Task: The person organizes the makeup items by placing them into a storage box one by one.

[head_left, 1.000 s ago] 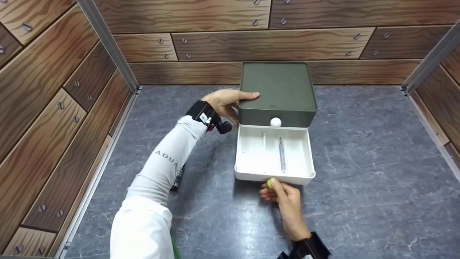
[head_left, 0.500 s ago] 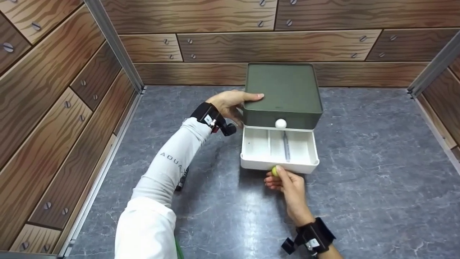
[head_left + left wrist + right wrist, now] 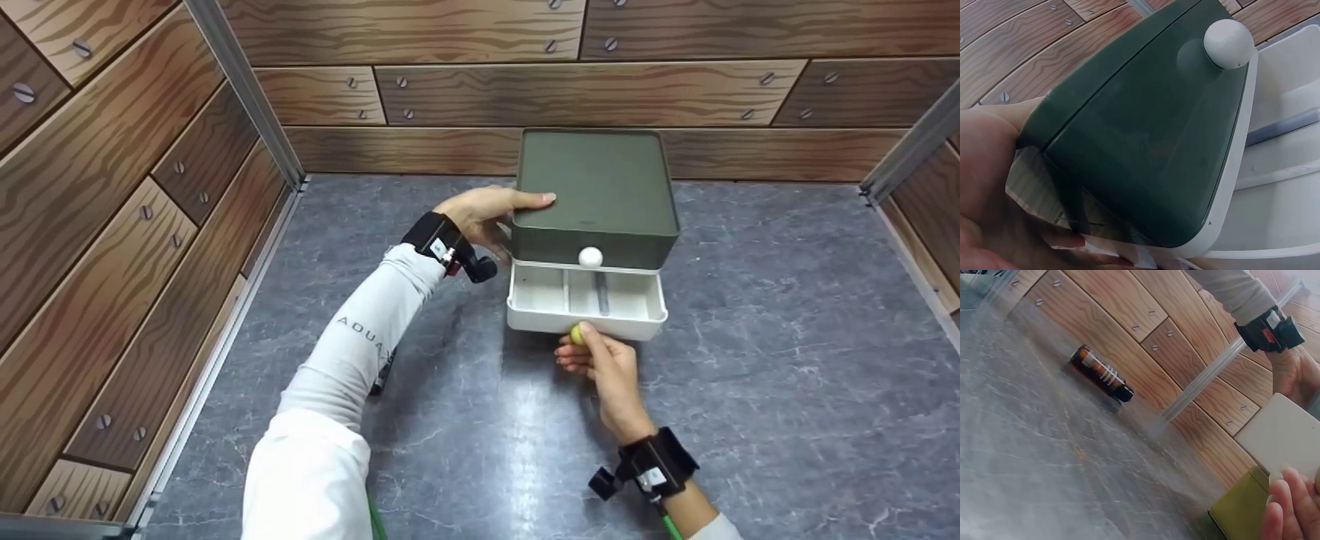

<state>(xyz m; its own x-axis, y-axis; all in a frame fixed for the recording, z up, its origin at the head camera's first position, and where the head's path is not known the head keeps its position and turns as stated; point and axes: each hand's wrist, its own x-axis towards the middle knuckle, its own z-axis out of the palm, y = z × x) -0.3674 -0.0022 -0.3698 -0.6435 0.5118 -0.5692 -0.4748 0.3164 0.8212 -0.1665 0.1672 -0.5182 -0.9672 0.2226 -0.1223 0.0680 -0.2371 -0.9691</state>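
A small drawer box [image 3: 600, 180] with a dark green top and a round white knob [image 3: 590, 257] stands toward the back. Beneath its green upper front, a white drawer [image 3: 540, 321] is partly pulled out. Inside lie a divider and a pen-like stick [image 3: 602, 294], its far part hidden under the box. My left hand [image 3: 487, 211] holds the box's left side, thumb on the top and fingers down the side. My right hand [image 3: 611, 367] pinches the drawer's yellow-green knob [image 3: 577, 334] between thumb and fingers.
A small dark bottle [image 3: 1102, 374] with a black cap lies on the grey marbled floor [image 3: 787, 360], mostly hidden by my left sleeve [image 3: 352, 337] in the head view. Wood-patterned walls [image 3: 480, 94] stand behind the box and on both sides.
The white drawer has slid inward, away from me, with my right hand on its knob; less of its inside shows. My left hand keeps its place on the box.
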